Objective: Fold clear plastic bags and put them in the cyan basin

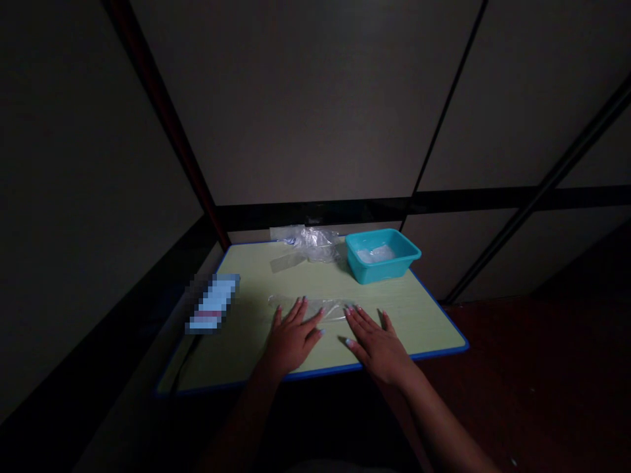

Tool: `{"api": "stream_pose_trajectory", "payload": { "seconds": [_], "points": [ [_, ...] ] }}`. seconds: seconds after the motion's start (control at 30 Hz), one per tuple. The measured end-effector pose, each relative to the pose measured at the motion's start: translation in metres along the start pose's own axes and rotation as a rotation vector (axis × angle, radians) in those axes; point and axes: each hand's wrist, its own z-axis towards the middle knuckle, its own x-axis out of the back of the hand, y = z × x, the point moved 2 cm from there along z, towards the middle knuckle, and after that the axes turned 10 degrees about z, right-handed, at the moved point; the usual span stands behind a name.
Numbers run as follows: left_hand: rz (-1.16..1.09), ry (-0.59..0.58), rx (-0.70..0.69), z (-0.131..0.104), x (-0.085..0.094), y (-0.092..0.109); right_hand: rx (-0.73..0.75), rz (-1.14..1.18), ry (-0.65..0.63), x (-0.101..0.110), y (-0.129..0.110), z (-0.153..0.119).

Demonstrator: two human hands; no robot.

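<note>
A clear plastic bag (pixel 335 309) lies flattened across the front half of the small table (pixel 236 364). My left hand (pixel 290 338) rests palm down at its left part, fingers spread over the near edge of the plastic. On the right end, my right hand (pixel 374 345) touches the bag with its fingertips, fingers stretched out and thumb apart. Neither hand grips anything. The bag's near edge is partly hidden under the fingers.
Several crumpled clear plastic bags (pixel 315 243) lie at the table's back. Beside them, at the back right, a turquoise basin (pixel 379 269) holds some clear plastic (pixel 377 254). A phone-like, pixelated object (pixel 214 302) is at the left edge. Dark panelled walls (pixel 315 118) stand behind and left.
</note>
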Motion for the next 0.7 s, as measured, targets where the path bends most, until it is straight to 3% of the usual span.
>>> {"api": "stream_pose_trajectory", "payload": {
  "seconds": [0.2,0.7],
  "points": [
    [0.031,-0.008,0.014,-0.017,-0.003,-0.012,0.030,0.011,-0.016,0.001,0.004,0.002],
    [0.074,-0.093,0.222,-0.070,-0.007,-0.074,0.000,-0.029,0.001,0.002,0.005,0.006]
  ]
}}
